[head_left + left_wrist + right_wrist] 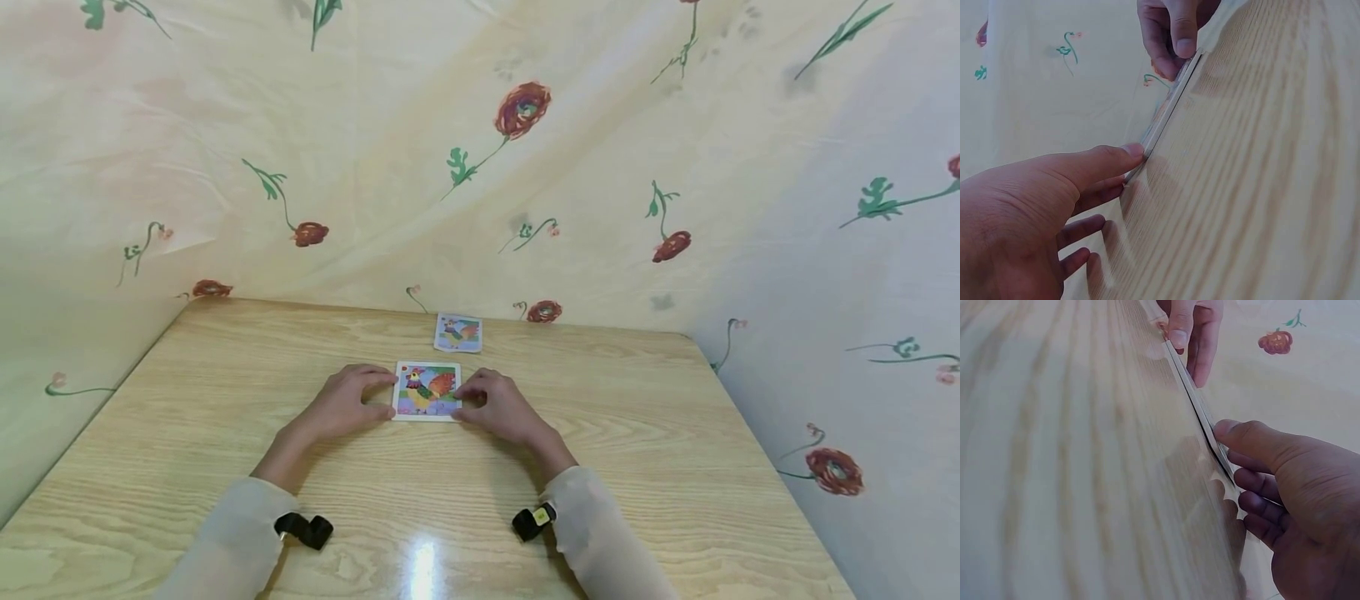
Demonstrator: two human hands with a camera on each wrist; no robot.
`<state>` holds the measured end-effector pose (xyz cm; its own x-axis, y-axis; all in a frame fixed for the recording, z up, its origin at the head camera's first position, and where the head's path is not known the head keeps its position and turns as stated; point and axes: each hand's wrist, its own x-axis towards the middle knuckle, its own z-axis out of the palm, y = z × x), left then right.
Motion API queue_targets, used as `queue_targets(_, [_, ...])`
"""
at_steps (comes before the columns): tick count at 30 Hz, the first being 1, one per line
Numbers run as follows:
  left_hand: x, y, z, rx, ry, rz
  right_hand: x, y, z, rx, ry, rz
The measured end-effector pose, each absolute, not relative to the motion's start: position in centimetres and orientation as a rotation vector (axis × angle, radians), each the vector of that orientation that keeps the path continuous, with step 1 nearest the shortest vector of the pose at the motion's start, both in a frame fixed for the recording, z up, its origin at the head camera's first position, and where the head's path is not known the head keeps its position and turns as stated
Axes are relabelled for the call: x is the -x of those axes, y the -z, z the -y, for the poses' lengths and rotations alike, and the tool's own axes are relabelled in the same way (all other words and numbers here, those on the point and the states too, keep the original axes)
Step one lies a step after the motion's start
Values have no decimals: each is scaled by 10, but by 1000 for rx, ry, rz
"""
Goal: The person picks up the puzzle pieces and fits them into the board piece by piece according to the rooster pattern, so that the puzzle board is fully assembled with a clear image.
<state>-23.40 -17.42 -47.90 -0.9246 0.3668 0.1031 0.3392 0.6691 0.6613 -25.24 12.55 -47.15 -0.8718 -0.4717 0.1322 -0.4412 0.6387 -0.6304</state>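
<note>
A square rooster puzzle (427,390) with a white border lies flat on the wooden table in the head view. My left hand (348,402) holds its left side, thumb near the lower corner and fingers near the upper one. On the opposite side, my right hand (498,406) grips the right edge, its thumb low and its index finger higher up. The left wrist view catches the puzzle edge-on, with the left thumb (1132,150) on its near corner. In the right wrist view the right thumb (1227,427) presses the rim, the other fingers bent below.
Behind the puzzle, a smaller card (458,333) with a matching rooster picture lies close to the table's back edge. The wooden table (637,467) meets a flower-patterned cloth (390,167) at the back and sides. Black straps (303,528) sit around both sleeved wrists.
</note>
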Motion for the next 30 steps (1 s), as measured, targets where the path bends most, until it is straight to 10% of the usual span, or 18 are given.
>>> queue_targets(30, [232, 480, 174, -602, -1120, -2827, 251, 473, -116, 799, 1084, -2738])
